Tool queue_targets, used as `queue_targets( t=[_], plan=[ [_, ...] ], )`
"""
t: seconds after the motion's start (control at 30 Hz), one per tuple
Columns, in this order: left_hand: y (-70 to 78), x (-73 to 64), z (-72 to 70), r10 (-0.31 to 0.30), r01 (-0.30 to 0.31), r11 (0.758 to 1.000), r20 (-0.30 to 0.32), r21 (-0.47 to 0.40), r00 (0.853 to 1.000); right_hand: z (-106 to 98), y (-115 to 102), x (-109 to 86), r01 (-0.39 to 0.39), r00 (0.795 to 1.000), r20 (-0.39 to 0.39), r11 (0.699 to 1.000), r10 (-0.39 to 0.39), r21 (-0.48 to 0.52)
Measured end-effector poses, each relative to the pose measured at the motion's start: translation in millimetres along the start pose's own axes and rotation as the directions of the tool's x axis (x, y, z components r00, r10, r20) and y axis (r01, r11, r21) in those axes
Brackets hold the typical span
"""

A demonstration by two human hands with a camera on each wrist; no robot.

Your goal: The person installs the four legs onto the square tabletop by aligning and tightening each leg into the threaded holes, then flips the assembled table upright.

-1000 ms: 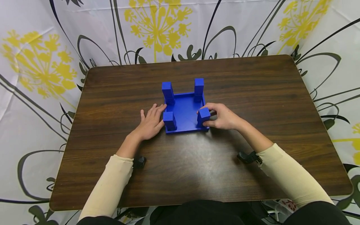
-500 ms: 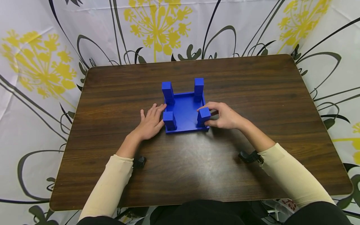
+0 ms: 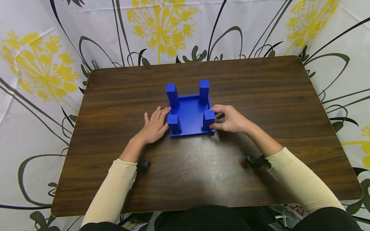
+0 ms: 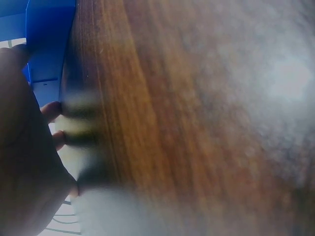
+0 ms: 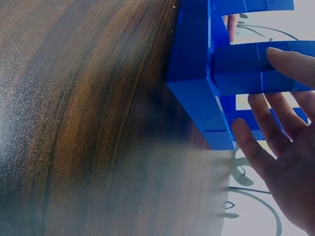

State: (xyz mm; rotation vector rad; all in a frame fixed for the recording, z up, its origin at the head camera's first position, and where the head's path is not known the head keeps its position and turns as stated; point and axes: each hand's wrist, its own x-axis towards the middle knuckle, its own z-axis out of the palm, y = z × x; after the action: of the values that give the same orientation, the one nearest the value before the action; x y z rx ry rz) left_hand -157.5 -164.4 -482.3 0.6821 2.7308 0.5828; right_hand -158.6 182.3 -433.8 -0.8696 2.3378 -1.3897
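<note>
A blue square tray-like base with low raised edges lies on the table, a square post upright at each corner. My right hand grips the near right post. In the right wrist view, my thumb lies along one face of that post and the fingers reach round the other side. It stands straight, and seams cross its side. My left hand lies palm down with fingers spread, its tips at the base's left side, beside the near left post. In the left wrist view that hand is dark and partly cut off.
The far left post and far right post rise at the back of the base. Brown wood-grain table surrounds it, with a flower-patterned curtain behind. Dark wrist cameras hang by both wrists.
The near right post, slightly tilted to the right before, now stands straighter, its top moved a little left. My right hand has barely shifted, and the left hand has stayed still.
</note>
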Motion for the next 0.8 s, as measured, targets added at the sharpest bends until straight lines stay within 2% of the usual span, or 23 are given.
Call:
queue_targets(
  t=[0.13, 0.27, 0.4, 0.57, 0.8],
  plan=[
    [0.1, -0.8, 0.0, 0.006, -0.006, 1.000, -0.001, -0.003, 1.000, -0.8, -1.9, 0.4, -0.003, 1.000, 0.024, 1.000, 0.003, -0.003],
    [0.7, -1.6, 0.0, 0.007, -0.007, 1.000, -0.002, -0.006, 1.000, -1.9, -2.4, 1.5, -0.004, 0.996, 0.086, 1.000, 0.003, 0.015],
    [0.6, -2.1, 0.5, 0.004, -0.004, 1.000, 0.006, -0.010, 1.000, -1.4, -0.3, 3.3, 0.012, 0.991, 0.133, 0.997, -0.021, 0.072],
    [-0.3, -1.3, 0.7, 0.002, -0.001, 1.000, 0.008, -0.008, 1.000, -0.9, 1.1, 3.9, 0.020, 0.989, 0.139, 0.991, -0.038, 0.130],
    [-0.4, -0.9, 0.3, -0.002, 0.002, 1.000, 0.004, 0.002, 1.000, 0.4, 1.1, 4.7, -0.004, 0.994, 0.113, 0.997, -0.004, 0.073]
  ],
)
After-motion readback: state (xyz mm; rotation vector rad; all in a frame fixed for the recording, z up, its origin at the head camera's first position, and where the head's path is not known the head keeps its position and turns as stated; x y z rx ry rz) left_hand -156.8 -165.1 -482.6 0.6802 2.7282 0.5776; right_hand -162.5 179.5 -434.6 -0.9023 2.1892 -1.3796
